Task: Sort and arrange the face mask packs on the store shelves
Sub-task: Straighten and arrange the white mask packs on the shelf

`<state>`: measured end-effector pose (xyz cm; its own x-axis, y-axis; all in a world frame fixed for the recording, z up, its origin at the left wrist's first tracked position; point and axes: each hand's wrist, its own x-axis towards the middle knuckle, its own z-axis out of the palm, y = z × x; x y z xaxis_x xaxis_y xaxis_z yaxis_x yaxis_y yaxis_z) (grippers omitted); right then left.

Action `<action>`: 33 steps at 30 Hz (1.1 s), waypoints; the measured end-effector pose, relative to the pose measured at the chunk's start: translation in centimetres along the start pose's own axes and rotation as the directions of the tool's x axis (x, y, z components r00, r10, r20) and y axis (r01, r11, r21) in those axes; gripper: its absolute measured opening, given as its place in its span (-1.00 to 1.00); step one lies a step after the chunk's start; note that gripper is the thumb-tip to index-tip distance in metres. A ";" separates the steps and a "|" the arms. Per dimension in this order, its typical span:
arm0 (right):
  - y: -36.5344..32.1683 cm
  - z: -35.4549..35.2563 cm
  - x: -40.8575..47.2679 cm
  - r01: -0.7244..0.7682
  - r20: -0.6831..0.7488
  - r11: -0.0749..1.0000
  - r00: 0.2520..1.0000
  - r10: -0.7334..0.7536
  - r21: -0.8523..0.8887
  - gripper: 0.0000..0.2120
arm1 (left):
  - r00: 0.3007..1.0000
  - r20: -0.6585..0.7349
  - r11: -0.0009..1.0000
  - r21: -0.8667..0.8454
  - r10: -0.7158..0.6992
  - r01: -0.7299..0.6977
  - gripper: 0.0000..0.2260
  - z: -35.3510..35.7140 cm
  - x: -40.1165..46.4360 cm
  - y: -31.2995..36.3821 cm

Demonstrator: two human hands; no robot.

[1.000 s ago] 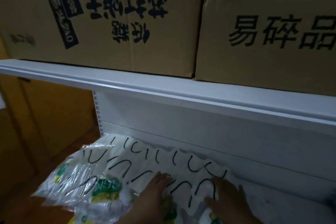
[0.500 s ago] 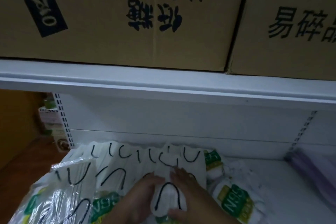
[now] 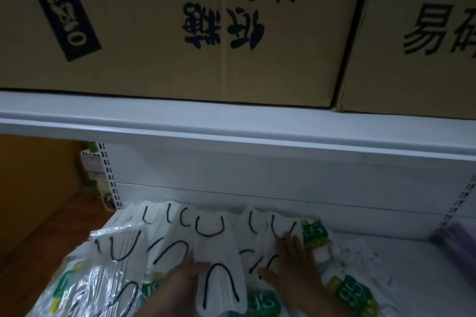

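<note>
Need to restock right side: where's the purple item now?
Head view, far right: the purple item lies on the lower shelf, right of the mask packs.

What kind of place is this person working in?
Probably a shop aisle or its stockroom: white metal shelving with slotted uprights, cardboard cartons stored above, and wrapped face mask packs crowded on the lower shelf.

Dim, flat light throughout, with a bluish-grey cast on the shelf (image 3: 231,134). Glare streaks the plastic wrap (image 3: 103,288) left of the hands. Boxes (image 3: 180,33) above sit in murky shadow. Soft blur overall; wide-angle bending shows at the edges.
</note>
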<state>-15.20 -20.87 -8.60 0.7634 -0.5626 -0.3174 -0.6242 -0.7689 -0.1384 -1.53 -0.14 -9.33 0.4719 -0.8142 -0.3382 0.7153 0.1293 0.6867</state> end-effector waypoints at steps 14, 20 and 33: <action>-2.7 -2.8 -3.7 0.272 -0.153 0.847 0.962 -0.226 0.458 -0.20 | 0.999 0.026 0.993 -0.109 -0.038 0.041 -0.61 5.1 0.1 -1.1; -5.7 -1.3 -4.6 0.439 -0.063 0.861 0.897 -0.438 0.258 -0.10 | 0.996 0.071 0.998 0.030 0.061 -0.063 -0.51 5.0 0.0 -1.3; -1.5 0.8 1.2 0.068 -0.059 0.996 0.996 -0.064 0.065 -0.09 | 0.985 -0.102 0.986 0.108 0.140 -0.129 -0.35 2.3 -2.1 0.2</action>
<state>-13.47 -20.21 -9.54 0.8102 -0.5291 -0.2523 -0.5806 -0.7837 -0.2207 -3.60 0.29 -7.00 0.6176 -0.7262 -0.3021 0.5882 0.1715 0.7903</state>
